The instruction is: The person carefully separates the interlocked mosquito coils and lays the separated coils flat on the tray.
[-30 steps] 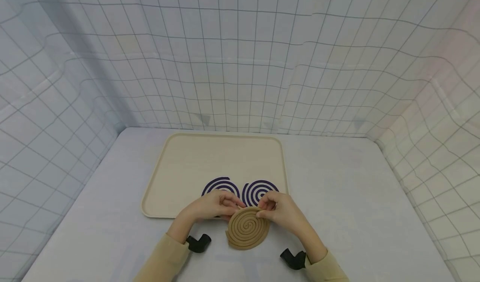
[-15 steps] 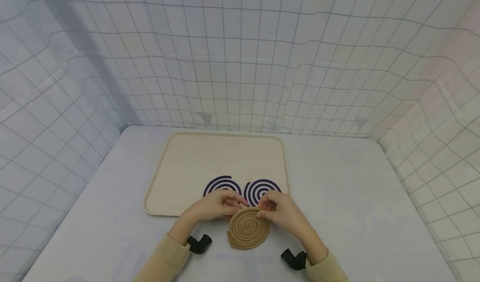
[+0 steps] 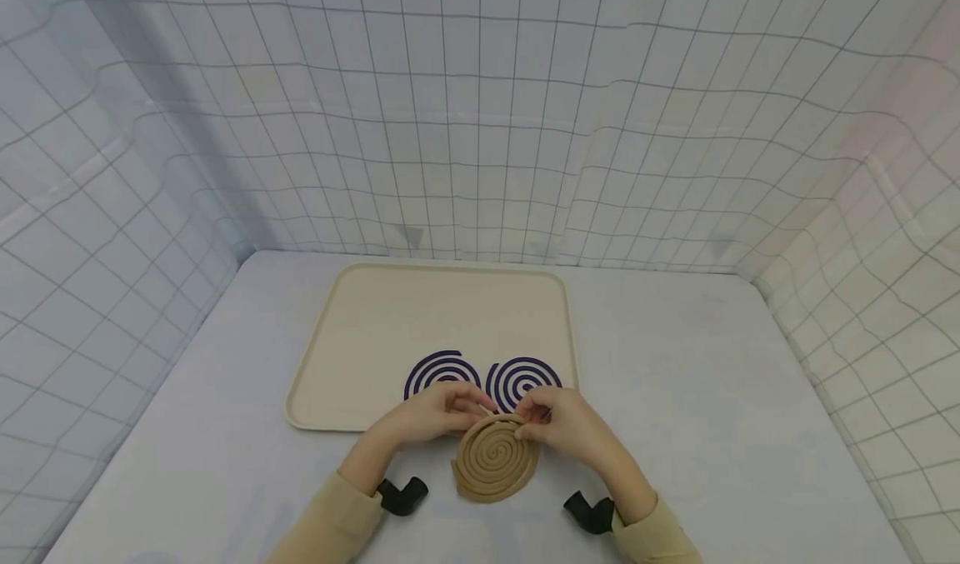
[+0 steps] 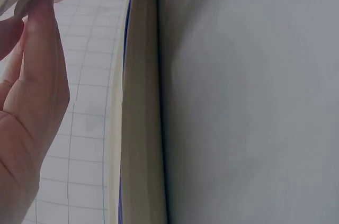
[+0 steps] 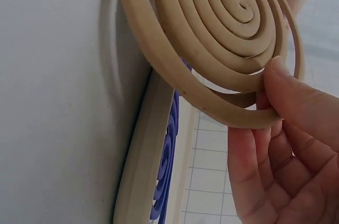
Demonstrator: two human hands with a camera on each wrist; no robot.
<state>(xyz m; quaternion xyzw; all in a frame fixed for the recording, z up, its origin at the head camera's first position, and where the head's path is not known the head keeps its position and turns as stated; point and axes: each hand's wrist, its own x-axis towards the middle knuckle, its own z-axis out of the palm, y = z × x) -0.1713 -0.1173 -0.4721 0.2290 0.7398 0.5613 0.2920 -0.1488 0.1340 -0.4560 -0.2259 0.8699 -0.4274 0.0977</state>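
A tan mosquito coil (image 3: 495, 456), a double spiral, is held above the table in front of the tray. My left hand (image 3: 444, 410) pinches its upper left edge; the left wrist view catches only a sliver of the coil at the fingertips. On the upper right edge, my right hand (image 3: 564, 424) holds it with the thumb on the front and fingers behind. In the right wrist view, the outer turn of the coil (image 5: 139, 12) stands apart from the inner turns, with gaps near the thumb (image 5: 296, 97). Two purple mosquito coils (image 3: 442, 352) lie side by side on the tray, partly hidden by my hands.
The cream tray (image 3: 450, 306) with a raised rim lies on the white table (image 3: 675, 381), just beyond the hands. Black curved pieces (image 3: 403, 497) sit at both wrists. White grid-lined curtains (image 3: 487, 156) surround the table on three sides.
Along the coil's upper right edge, the gap between its outer turn and inner turns has widened slightly. Both hands stay nearly in place, still gripping it.
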